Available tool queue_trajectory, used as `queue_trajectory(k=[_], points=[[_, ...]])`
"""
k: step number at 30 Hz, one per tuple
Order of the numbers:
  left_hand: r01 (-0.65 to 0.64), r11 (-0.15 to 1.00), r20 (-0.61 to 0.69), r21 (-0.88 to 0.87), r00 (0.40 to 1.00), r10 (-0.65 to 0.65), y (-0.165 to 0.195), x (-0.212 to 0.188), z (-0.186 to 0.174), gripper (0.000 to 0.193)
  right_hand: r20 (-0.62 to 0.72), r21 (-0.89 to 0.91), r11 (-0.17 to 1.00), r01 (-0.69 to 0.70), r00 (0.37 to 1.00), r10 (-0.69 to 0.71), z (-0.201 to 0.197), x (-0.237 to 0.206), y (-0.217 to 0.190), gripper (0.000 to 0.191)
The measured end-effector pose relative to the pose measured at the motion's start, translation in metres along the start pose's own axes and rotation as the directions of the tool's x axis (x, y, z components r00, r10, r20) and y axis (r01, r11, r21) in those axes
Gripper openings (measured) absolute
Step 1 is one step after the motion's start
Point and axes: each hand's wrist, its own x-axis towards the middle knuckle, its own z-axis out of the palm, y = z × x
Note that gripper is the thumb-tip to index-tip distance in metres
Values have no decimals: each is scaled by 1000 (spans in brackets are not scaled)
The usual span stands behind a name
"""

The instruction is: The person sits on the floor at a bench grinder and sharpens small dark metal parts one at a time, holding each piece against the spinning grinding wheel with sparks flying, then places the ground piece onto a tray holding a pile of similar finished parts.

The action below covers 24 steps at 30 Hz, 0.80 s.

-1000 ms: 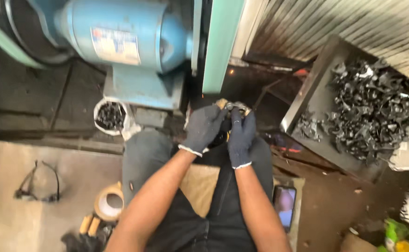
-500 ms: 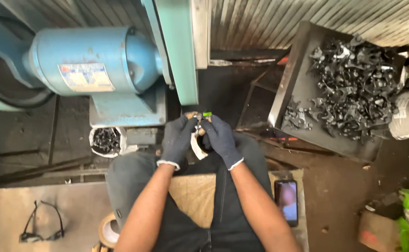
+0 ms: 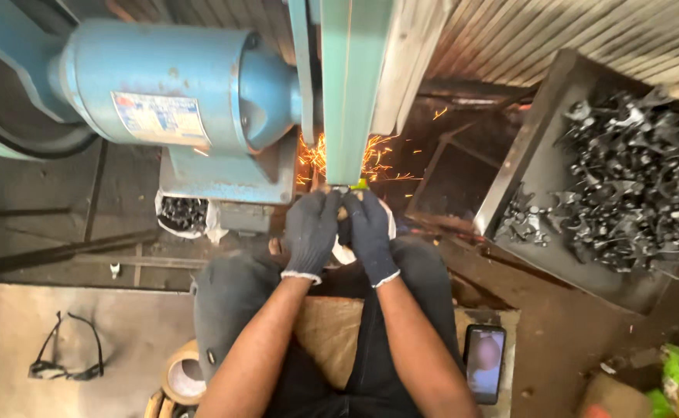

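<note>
Both hands are gloved and pinched together right in front of me, left hand (image 3: pixel 311 234) and right hand (image 3: pixel 370 236) clamped on one small metal part (image 3: pixel 349 188) that I'm pushing up into the bottom of the green belt guard (image 3: pixel 353 85). Only a sliver of the part pokes out past my fingertips, so I can't tell its shape. Sparks (image 3: pixel 315 157) are spraying up and to the left of my hands, with a few off to the right too.

How I'd do this bit well, as I see it: keep both thumbs behind the part so it can't kick back, press lightly and let the belt do the work, and keep the glove tips clear of the contact line, since they sit very close to it. Wrists low, elbows braced on my knees.

Just left of my left hand is the blue motor (image 3: pixel 177 89), with a small white tub (image 3: pixel 185 216) of dark bits under it. Well off to the right is a steel tray (image 3: pixel 521 162) heaped with black parts (image 3: pixel 634 178). Down by my right elbow lies a phone (image 3: pixel 484 362); far left on the floor, safety glasses (image 3: pixel 67 358) and a tape roll (image 3: pixel 181 377). Honestly those glasses should probably be on my face.
</note>
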Motion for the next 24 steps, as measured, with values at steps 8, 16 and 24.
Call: queue_trajectory(k=[8,16,24], points=[[-152,987,32,41,988,151,26,10,12,25,-3,-178,976,128,991,-130,-22,10,-5,16],[-86,898,-2,-431,996,94,35,-24,-36,34,149,-674,604,425,879,-452,-26,-30,-5,23],[-53,975,213,217,977,6,53,-36,-60,31,109,-96,971,217,972,-206,-31,-36,-28,20]])
